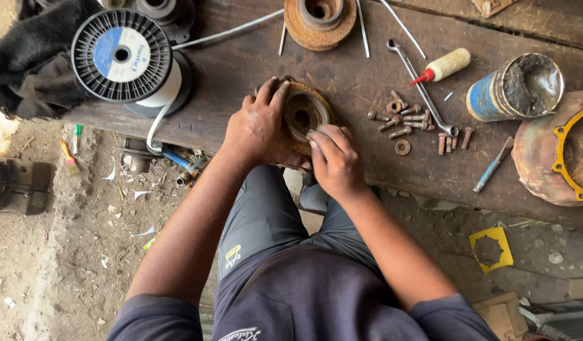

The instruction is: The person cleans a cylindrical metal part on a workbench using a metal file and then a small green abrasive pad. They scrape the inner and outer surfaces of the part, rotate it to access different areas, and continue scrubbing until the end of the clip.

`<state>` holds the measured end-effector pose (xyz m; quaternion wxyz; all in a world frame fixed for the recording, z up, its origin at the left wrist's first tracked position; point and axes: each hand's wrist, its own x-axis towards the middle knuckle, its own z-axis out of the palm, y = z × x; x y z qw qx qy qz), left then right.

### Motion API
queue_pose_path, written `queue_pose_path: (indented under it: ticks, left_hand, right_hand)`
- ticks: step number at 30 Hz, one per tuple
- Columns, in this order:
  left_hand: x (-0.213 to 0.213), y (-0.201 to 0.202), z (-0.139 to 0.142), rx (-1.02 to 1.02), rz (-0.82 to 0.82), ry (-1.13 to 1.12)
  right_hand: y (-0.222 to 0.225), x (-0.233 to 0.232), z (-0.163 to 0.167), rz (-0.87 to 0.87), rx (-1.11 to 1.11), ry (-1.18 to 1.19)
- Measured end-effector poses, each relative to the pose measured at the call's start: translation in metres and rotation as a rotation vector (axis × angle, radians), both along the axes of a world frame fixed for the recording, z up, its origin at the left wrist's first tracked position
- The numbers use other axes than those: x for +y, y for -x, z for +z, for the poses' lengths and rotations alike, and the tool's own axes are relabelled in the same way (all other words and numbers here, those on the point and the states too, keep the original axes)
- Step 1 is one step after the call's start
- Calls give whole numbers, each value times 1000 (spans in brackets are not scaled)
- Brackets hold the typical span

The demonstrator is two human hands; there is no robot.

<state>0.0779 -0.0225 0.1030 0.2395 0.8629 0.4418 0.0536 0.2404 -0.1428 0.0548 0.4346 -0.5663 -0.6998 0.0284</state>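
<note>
Rusty round flange (304, 113) sits at bench (253, 69) centre, near edge. Left hand (260, 126) clamped over its rim at 9 o'clock; right hand (334, 161), fingers together, presses something small at the rim, 5 o'clock. Loose bolts (408, 120) at 3 o'clock. Judged heavy, rigid, rough-surfaced; outer rim offers best hold.

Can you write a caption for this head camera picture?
Left hand steadies a rusty round flange on the wooden workbench while right hand touches its rim.

Both my arms stretched forward; left hand (261, 129) cupped with fingers curled, right hand (334, 159) just beside it, fingertips pressed down.
</note>
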Motion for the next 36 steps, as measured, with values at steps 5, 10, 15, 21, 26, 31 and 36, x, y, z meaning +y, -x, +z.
queue_pose_path:
  ticks: [5,10,15,21,26,31,36]
  left_hand:
    - [1,0,-2,-1,-2,-31]
    - [1,-1,-3,34,-8,-15]
    - [1,-2,-4,15,1,-26]
    - [0,-1,-8,-11,-9,-72]
    - [0,-1,-10,-14,-4,-50]
    - [1,-2,-10,-2,-7,-51]
    - [1,-1,-11,-27,-20,-65]
  right_hand:
    - [3,1,0,-11,-38,-13]
    - [2,2,3,11,-52,-8]
    - [1,4,4,2,-79,3]
    - [4,8,7,42,-82,-43]
    - [4,10,8,64,-99,-2]
    - [4,14,8,64,-109,-44]
    - [3,15,10,82,-126,15]
